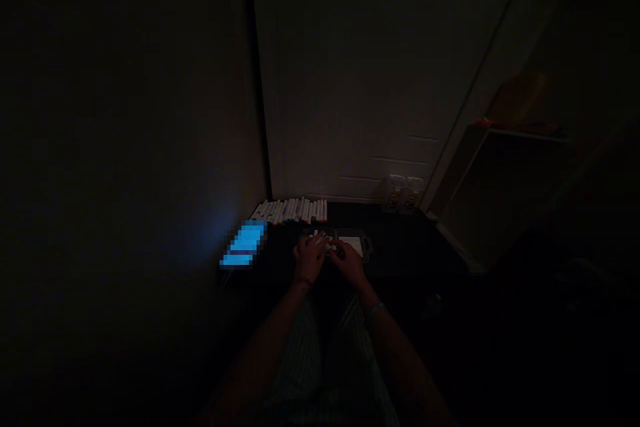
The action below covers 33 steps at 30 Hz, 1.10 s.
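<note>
While at one case [369,243], two hands [310,260] [351,262]

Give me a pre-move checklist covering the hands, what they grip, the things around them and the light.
1. Hands at the case: left hand and right hand close together at it: ok.
2. Grip on the small white piece between them: cannot tell, too dark.
3. White marker-like sticks apart from both hands: ok, in a row beyond them.
4. Glowing blue screen apart from the left hand: ok, off to its left.
5. Light for fine detail: not ok, very dim.
</note>
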Motion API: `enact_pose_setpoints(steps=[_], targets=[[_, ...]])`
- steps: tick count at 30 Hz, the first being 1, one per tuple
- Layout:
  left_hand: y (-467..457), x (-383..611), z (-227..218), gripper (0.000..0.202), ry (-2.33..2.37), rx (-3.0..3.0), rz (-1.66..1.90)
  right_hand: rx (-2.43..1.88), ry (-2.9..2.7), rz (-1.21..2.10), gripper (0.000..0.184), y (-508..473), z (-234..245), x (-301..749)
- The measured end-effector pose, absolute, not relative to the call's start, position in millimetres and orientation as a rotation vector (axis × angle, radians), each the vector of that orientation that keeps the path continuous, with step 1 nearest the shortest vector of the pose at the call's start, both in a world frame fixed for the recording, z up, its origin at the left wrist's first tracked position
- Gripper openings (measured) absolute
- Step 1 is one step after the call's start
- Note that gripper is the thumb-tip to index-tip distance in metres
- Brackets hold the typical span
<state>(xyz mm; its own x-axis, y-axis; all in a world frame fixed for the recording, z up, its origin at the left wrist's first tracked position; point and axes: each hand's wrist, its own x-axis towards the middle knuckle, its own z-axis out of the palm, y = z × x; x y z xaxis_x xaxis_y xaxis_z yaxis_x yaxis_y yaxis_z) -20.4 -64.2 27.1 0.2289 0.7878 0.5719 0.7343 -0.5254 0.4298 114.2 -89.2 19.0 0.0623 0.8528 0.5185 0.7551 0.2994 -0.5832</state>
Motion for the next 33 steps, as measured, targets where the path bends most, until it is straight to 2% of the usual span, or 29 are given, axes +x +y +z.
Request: enact_pose_setpoints(steps=[14,27,33], targets=[[-63.3,-21.9,26.0,0.040,1.451,2.377,1.230,-1.420,-1.686,0.239,0.030,-86.4,18.8,116.2],[-59.8,-25.3,23.6,0.045,1.523,2.450,1.070,-1.303,-1.710,0.246,0.028,-84.9,16.8,115.4],[-54.1,-27.1,21.8,0.043,1.382,2.497,1.105,-1.242,-1.755,0.272,0.029,-88.0,18.9,115.8]])
